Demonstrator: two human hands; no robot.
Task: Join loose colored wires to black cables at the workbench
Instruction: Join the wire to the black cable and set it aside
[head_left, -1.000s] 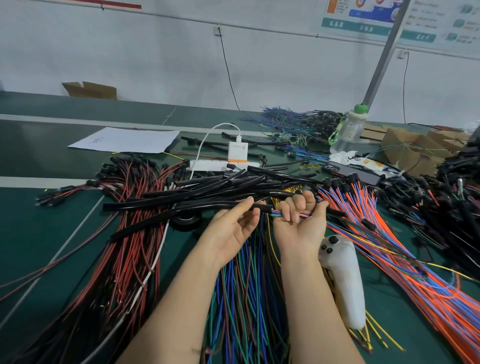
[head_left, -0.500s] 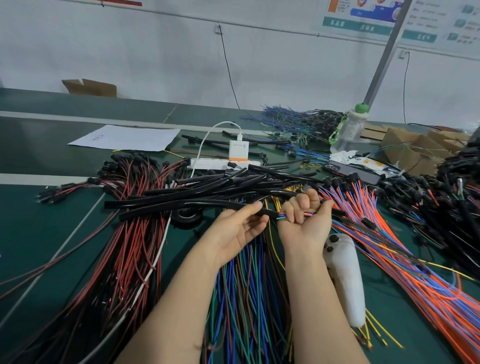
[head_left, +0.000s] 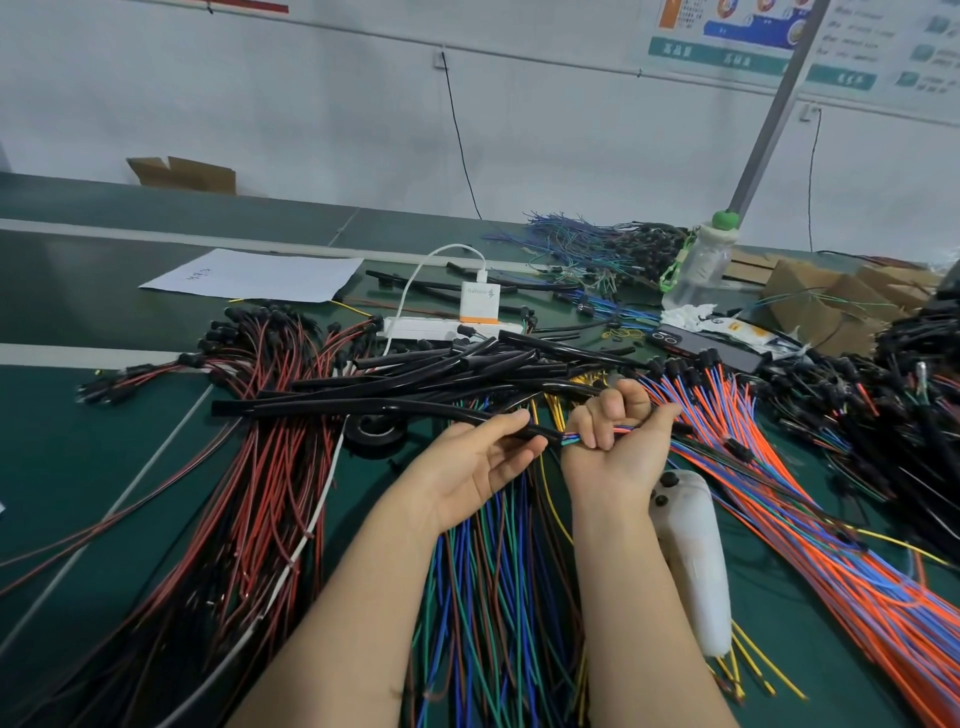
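i log: left hand (head_left: 470, 470), palm up, fingers (head_left: 511, 423) loosely curled, pinching the end of a long glossy black rubber cable (head_left: 363, 408) that runs left above the green counter (head_left: 62, 457). right hand (head_left: 615, 447), fingers clenched on a thin bunch of blue, green and orange wires (head_left: 571, 440), their tips just beside the cable's end. white handheld controller (head_left: 691, 561) lies beside my right wrist.

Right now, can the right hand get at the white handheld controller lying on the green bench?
Probably not at once: the right hand is closed on a bunch of coloured wires. The white controller lies uncovered beside that forearm, so the way is free once the grip opens.
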